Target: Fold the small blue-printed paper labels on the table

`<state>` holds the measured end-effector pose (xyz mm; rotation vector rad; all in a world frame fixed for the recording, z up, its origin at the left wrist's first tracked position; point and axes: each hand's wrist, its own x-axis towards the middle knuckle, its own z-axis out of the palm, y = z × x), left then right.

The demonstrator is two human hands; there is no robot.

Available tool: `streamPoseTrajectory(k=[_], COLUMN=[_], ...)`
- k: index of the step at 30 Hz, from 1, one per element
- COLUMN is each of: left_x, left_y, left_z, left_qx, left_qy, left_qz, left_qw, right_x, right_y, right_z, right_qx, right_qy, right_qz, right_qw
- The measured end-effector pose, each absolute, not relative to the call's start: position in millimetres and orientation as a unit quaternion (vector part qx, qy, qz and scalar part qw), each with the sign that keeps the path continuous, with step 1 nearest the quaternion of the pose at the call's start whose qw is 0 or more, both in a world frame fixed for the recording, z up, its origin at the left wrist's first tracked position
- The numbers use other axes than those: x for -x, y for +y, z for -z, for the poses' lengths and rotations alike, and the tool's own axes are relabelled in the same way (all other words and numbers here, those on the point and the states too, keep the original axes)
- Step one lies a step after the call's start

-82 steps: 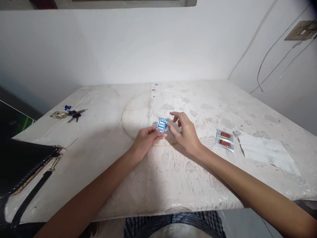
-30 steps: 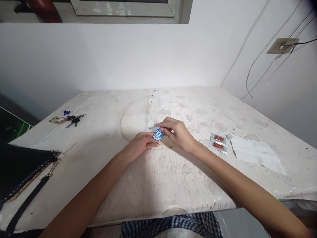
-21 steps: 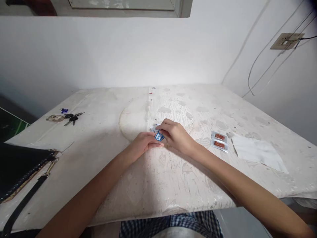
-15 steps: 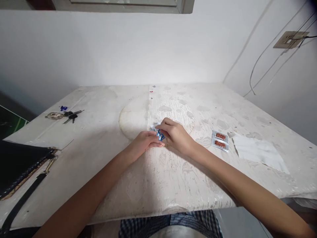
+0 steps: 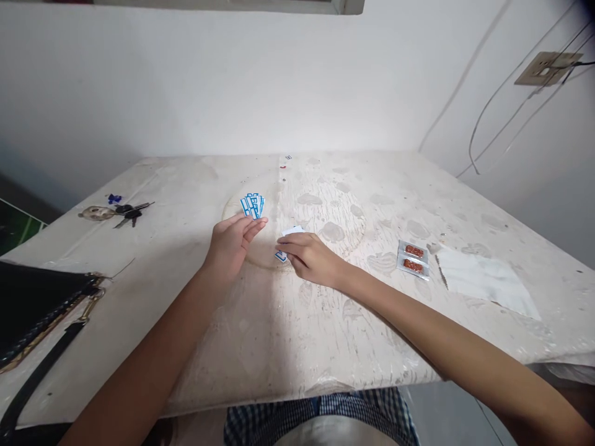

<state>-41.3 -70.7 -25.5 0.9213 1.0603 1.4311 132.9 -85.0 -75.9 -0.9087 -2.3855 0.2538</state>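
A fan of small white cards with blue outlines (image 5: 253,205) stands up from my left hand (image 5: 232,243), pinched between thumb and fingers. My right hand (image 5: 310,256) is low over the table, just right of my left. Its fingers are closed on another small blue-edged card (image 5: 280,256), mostly covered by the fingertips. Right behind those fingers a white piece (image 5: 292,230) shows in part, and I cannot tell whether it is held or lying down. The markings on the cards are too small to read.
A silver blister pack with two reddish-brown pieces (image 5: 413,259) and a white cloth (image 5: 486,282) lie to the right. Keys (image 5: 131,214) and a small blue item (image 5: 114,199) lie at left, near a black bag (image 5: 44,306). Tiny scraps (image 5: 288,157) dot the table's far side.
My hands have moved apart. My left hand has gone left and away from me with the cards, which now show as a fan. My right hand has shifted slightly left and nearer.
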Motion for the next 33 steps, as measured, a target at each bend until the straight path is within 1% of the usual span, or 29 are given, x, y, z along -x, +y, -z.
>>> streamPoseTrajectory(k=[8, 12, 15, 21, 23, 28, 30, 33], left_x=[37, 38, 38, 37, 36, 34, 33, 32], left_y=[-72, -71, -71, -73, -73, -73, -73, -73], left_z=[26, 29, 32, 35, 36, 39, 41, 42], left_qx=[-0.394, -0.398, -0.403, -0.426, -0.432, -0.446, -0.447, -0.445], left_qy=[0.459, 0.451, 0.445, 0.436, 0.440, 0.452, 0.460, 0.464], left_qz=[-0.587, -0.586, -0.582, -0.564, -0.553, -0.528, -0.517, -0.509], left_qw=[0.539, 0.543, 0.549, 0.558, 0.560, 0.564, 0.567, 0.572], right_x=[-139, -142, -143, -149, -151, -151, -153, -157], right_y=[-89, -87, -87, -85, -83, -77, -74, -71], right_z=[69, 65, 60, 56, 58, 56, 51, 48], right_qx=[0.363, 0.378, 0.376, 0.399, 0.408, 0.392, 0.398, 0.399], right_qy=[-0.885, -0.868, -0.848, -0.788, -0.746, -0.553, -0.488, -0.422], right_qz=[-0.124, -0.183, -0.240, -0.315, -0.364, -0.551, -0.600, -0.663], right_qw=[0.264, 0.264, 0.286, 0.346, 0.381, 0.486, 0.493, 0.473])
